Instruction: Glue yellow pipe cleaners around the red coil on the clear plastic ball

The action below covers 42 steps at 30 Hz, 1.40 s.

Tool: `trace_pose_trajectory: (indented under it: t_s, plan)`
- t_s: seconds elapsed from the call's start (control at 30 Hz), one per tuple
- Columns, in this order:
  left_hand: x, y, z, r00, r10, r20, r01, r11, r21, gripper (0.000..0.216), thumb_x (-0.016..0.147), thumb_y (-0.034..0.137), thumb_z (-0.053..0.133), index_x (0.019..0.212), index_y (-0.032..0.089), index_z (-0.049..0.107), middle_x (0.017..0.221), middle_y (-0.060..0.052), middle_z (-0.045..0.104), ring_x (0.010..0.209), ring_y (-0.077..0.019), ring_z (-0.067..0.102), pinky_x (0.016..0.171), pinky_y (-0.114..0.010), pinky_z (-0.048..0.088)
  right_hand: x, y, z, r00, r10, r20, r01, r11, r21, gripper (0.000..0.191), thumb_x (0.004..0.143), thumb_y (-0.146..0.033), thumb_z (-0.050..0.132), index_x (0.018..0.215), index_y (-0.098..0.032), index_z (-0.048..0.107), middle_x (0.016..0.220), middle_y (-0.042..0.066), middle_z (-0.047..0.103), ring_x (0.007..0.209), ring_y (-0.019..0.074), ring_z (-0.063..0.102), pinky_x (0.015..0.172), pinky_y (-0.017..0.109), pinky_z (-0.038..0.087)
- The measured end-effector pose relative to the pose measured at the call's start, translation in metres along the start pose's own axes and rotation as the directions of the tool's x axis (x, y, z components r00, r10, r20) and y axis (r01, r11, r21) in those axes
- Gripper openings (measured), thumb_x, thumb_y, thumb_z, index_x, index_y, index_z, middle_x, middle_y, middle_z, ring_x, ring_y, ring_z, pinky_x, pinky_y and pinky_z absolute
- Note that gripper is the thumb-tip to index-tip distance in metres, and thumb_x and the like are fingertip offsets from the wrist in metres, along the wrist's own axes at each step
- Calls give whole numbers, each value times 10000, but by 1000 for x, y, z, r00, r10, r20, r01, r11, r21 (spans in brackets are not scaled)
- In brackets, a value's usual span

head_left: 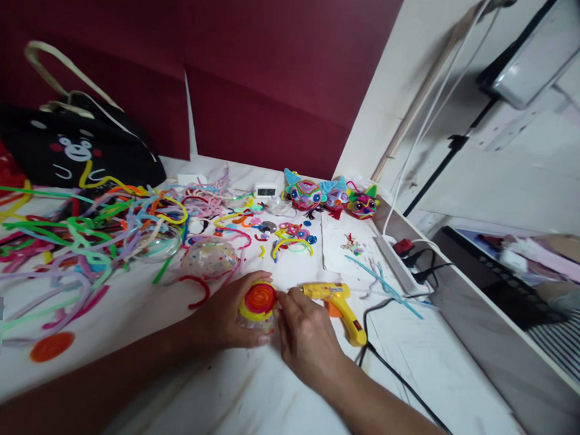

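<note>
The left hand covers one side of the coil-topped ball; whatever the right hand's fingertips may pinch cannot be made out. That hand also hides the tip of the yellow glue gun. The digital clock's digits are too small to read. The left edge crops the black tote bag.

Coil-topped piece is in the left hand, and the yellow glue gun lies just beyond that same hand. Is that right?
Not quite: the head view shows the yellow glue gun just beyond the right hand instead. The coil-topped piece is in the left hand, as you say.
</note>
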<state>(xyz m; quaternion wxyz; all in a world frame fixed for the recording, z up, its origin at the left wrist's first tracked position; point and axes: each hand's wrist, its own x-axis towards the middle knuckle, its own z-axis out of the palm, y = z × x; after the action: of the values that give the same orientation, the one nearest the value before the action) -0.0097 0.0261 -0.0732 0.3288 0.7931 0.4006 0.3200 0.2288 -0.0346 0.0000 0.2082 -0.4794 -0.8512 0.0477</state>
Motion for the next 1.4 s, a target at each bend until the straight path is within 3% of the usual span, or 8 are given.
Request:
trace_pose_trajectory:
  t_s: [0.27,0.47,0.7,1.23,1.4]
  plan:
    - [-3,12,-8,1000,27,16,-27,1000,13,1088,760,593,1025,1677,284,527,1694,-134,682,1521,-408,694,1326,-503,560,3,-3,-2,1000,16,26,-16,1000,-18,279,986,-96,655,1213,-127,814,1047,139,801,878,273,784,750,341,600]
    - [-2,5,-5,999,34,6,-34,999,11,1092,775,670,996,1684,294,519,1687,-135,679,1512,-407,698,1326,-505,554,5,-5,-7,998,27,50,-27,1000,-16,302,1004,-98,646,1252,-111,818,1063,150,806,882,280,790,752,349,610]
    - [5,-10,2,999,39,-2,-38,998,48,1169,678,722,1002,1645,270,526,1638,-152,705,1460,-436,715,1280,-546,586,4,-7,-8,997,58,53,-58,998,1,323,1010,-79,652,1283,-98,825,1074,157,806,905,285,809,775,351,630]
    - [7,5,-2,992,126,4,-126,991,49,847,760,676,923,1458,273,664,1439,-99,778,1294,-360,773,1144,-479,662,-3,-2,-1,996,79,-32,-76,992,103,299,1103,-144,580,1245,-132,844,1037,147,807,894,290,815,786,372,658]
    - [7,6,-3,989,149,2,-149,988,43,860,784,706,925,1486,285,658,1465,-95,767,1302,-355,768,1172,-486,649,-4,-2,-2,995,84,-50,-77,989,127,274,1124,-190,587,1212,-152,843,1023,137,805,889,292,812,774,378,657]
